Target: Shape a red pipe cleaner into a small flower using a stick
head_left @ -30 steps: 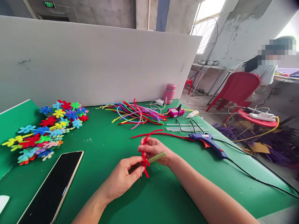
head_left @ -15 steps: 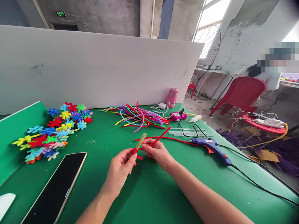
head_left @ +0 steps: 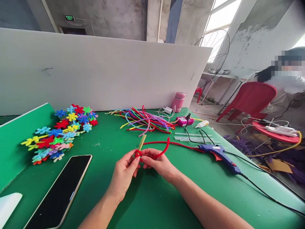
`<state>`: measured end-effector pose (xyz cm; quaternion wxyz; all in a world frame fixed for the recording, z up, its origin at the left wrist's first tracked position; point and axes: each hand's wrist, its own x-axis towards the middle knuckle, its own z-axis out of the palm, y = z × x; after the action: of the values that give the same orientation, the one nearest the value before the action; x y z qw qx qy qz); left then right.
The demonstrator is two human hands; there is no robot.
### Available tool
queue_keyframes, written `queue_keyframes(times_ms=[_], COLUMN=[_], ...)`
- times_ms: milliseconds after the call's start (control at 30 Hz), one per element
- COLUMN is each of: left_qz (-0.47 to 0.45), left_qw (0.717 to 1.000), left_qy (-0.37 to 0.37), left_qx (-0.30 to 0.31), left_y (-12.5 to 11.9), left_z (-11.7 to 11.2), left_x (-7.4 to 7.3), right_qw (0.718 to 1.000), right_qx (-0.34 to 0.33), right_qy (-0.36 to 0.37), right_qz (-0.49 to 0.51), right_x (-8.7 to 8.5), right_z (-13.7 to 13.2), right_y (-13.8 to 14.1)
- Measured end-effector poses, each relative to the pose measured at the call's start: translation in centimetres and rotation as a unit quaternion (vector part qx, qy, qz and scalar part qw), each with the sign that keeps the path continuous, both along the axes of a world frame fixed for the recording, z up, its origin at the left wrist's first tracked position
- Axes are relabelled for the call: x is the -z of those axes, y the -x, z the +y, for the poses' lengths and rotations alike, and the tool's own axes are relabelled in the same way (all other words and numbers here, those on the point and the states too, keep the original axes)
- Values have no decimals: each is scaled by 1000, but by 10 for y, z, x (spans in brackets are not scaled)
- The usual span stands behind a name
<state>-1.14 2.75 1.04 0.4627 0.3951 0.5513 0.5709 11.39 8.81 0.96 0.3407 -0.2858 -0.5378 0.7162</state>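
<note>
My left hand (head_left: 125, 170) pinches a flat pale yellow-green strip (head_left: 142, 142) together with the part of a red pipe cleaner (head_left: 167, 145) that is wound round it. Close beside it, my right hand (head_left: 158, 163) is closed on the same pipe cleaner, its fingers near the wound part. The free end bends up and curves above the right hand. Behind the hands, another red pipe cleaner (head_left: 177, 143) lies on the table, reaching to the tip of a blue glue gun (head_left: 220, 156).
Flower shapes of coloured pipe cleaner (head_left: 63, 135) are heaped at left, near a phone (head_left: 59, 190). Loose pipe cleaners (head_left: 149, 119), clear glue sticks (head_left: 190, 136), a white bottle (head_left: 202, 124) and a pink flask (head_left: 178, 101) stand or lie farther back. Black cables cross the right side.
My right hand has moved closer to my left, bringing the red pipe cleaner in against the strip. Its free end, straight before, now curves upward. The view has shifted slightly.
</note>
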Motion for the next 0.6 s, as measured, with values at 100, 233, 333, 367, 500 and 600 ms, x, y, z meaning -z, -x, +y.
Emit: queue_keyframes(times_ms=[100,233,333,367,500,600], left_qz=[-21,-60,-95,-102,-95,-80], left_qw=[1000,998,995,994,995,996], left_qy=[3,11,17,19,24,20], left_qx=[-2,9,18,17,-4,-14], left_y=[-1,-2,-2,-2,-2,-1], left_z=[0,0,0,0,1,1], left_x=[-1,-4,-5,-5,-4,-2], right_qw=[999,999,999,999,999,999], right_qx=[12,25,23,20,27,46], right_qy=[8,15,10,8,-8,-23], right_qz=[35,41,44,45,23,7], right_x=[4,7,7,7,7,6], right_z=[-1,0,1,1,1,1], right_y=[3,4,4,4,3,3])
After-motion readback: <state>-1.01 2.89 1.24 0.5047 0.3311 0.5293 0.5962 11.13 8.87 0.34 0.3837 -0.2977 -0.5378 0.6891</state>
